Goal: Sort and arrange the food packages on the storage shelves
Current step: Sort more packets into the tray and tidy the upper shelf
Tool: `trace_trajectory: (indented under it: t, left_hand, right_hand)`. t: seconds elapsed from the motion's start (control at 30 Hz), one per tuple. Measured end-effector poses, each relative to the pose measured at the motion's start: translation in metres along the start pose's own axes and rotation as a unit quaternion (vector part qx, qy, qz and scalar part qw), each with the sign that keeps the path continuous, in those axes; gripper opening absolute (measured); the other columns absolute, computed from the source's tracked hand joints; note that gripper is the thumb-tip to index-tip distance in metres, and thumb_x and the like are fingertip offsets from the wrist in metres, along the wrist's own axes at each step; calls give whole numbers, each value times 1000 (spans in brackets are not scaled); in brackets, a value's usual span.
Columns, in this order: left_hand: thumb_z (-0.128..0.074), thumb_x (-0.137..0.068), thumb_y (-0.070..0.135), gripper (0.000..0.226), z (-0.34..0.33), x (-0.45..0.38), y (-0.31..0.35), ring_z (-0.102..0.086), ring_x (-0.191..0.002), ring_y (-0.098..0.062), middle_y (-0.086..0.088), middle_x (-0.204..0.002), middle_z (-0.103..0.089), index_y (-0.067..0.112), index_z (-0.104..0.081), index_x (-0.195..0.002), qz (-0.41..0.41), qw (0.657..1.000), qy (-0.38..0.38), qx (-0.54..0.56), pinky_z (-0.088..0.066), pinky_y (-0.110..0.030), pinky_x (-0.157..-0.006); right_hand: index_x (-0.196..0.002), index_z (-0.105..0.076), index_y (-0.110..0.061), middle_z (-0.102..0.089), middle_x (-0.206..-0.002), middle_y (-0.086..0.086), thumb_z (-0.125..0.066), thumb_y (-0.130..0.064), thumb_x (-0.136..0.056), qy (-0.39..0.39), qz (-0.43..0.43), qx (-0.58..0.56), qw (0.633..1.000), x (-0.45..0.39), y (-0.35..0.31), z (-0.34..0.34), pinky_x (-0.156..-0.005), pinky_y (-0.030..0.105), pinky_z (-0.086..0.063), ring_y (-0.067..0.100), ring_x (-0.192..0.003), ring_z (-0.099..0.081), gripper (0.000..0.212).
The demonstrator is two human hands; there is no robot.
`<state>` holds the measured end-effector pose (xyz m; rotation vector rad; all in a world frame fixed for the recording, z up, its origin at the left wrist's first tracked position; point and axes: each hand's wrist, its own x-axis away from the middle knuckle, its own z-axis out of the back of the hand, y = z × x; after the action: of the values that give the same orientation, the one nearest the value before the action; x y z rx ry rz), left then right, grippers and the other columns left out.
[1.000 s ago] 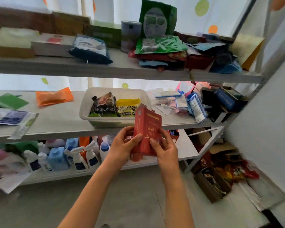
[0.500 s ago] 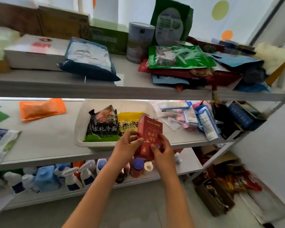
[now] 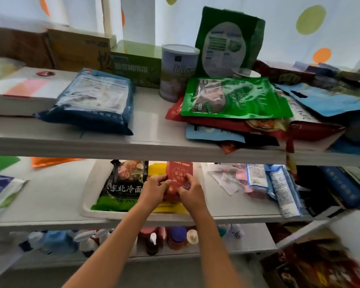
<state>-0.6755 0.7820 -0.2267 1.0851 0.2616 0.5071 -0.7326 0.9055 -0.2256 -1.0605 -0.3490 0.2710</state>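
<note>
Red packet [image 3: 179,173] upright, both hands gripping.

Seeing bright backlight through curtain [image 3: 279,21], glare on upper shelf [image 3: 150,121]; lower shelves dimmer; edges smeared, wide-angle bowing.

1. We face a grey metal shelving unit [image 3: 150,145] with three tiers.
2. Behind it we see a white curtain [image 3: 283,21] with green and orange dots, daylight glowing through.
3. We see grey floor [image 3: 146,275] below and a white wall [image 3: 353,231] at right.
</note>
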Motion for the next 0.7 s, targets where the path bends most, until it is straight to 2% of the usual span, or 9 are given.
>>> trace_trajectory:
  t: [0.07,0.17,0.23,0.33,0.43,0.53,0.63,0.7]
  left_hand:
    - [-58,-100,17,28,-7,-18,-5,-62,-85,-10,-5,-113,-71,8,-67,-125,18,1000,1,-23,-43,-9,-65]
    - [-60,-99,21,33,-19,-36,-16,-63,-110,-21,-9,-126,-67,8,-65,-128,37,997,7,-71,-47,-26,-93]
    - [-59,-99,24,35,-30,-43,-21,-60,-119,-24,-10,-129,-66,7,-65,-129,43,993,5,-114,-42,-31,-102]
    - [-58,-99,26,32,-42,-47,-25,-60,-113,-31,-16,-122,-68,5,-68,-121,51,987,16,-153,-44,-35,-95]
    - [-56,-100,30,35,-48,-50,-30,-58,-117,-31,-17,-126,-65,10,-66,-127,60,979,29,-190,-43,-36,-98]
    - [-55,-101,32,38,-48,-52,-29,-57,-121,-30,-15,-131,-63,11,-62,-132,71,975,25,-209,-42,-36,-101]
    - [-49,-103,33,40,-45,-47,-23,-57,-122,-28,-13,-133,-62,13,-58,-136,39,969,10,-243,-44,-37,-102]
    - [-46,-105,31,36,-41,-36,-18,-60,-116,-25,-10,-128,-64,14,-59,-134,-1,963,2,-268,-48,-36,-98]
  right_hand:
    - [-153,-37,-13,-49,-143,7,-63,-16,-97,-28,4,30,999,-16,6,-2,-104,32,-50,16,-121,-50,62]
    - [-152,-42,-14,-37,-155,8,-59,-19,-101,-39,17,102,994,-33,16,-10,-117,39,-37,24,-140,-40,54]
    - [-148,-48,-14,-36,-159,8,-51,-18,-104,-36,32,160,986,-39,22,-16,-122,40,-27,26,-147,-32,44]
    - [-148,-48,-12,-37,-160,9,-41,-18,-107,-54,44,208,976,-46,26,-19,-124,39,-21,27,-150,-28,41]
    - [-152,-41,-12,-27,-165,11,-36,-16,-108,-105,47,252,961,-53,31,-18,-127,40,-11,28,-154,-15,44]
    - [-153,-37,-9,-27,-164,14,-37,-12,-107,-124,72,295,945,-55,29,-16,-127,38,-6,29,-155,-13,47]
    - [-155,-34,-10,-27,-164,12,-41,-13,-107,-126,82,303,941,-52,27,-13,-127,37,-6,28,-155,-13,49]
    - [-156,-31,-13,-25,-165,9,-47,-18,-106,-119,86,311,939,-46,26,-11,-126,39,-9,27,-155,-13,53]
